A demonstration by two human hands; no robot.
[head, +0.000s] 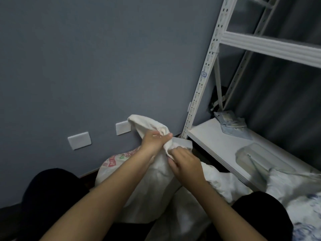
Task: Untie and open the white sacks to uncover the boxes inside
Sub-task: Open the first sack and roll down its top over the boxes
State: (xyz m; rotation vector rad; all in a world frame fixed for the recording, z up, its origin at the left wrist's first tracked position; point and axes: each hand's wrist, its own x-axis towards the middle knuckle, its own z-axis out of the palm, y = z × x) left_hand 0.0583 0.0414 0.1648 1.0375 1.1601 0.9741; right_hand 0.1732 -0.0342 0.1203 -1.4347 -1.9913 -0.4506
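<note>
No text can be read with certainty. Red and green printing is seen on a white sack (114, 160) lying just left of the left hand (152, 143), but the characters are too blurred to be made out. A small blue-marked label (203, 74) is fixed on the upright of a white metal shelf rack (206, 70), well above and to the right of the right hand (185, 162); its marks cannot be deciphered. Printed packets (231, 122) are seen on the shelf, up and right of the right hand, illegible.
</note>
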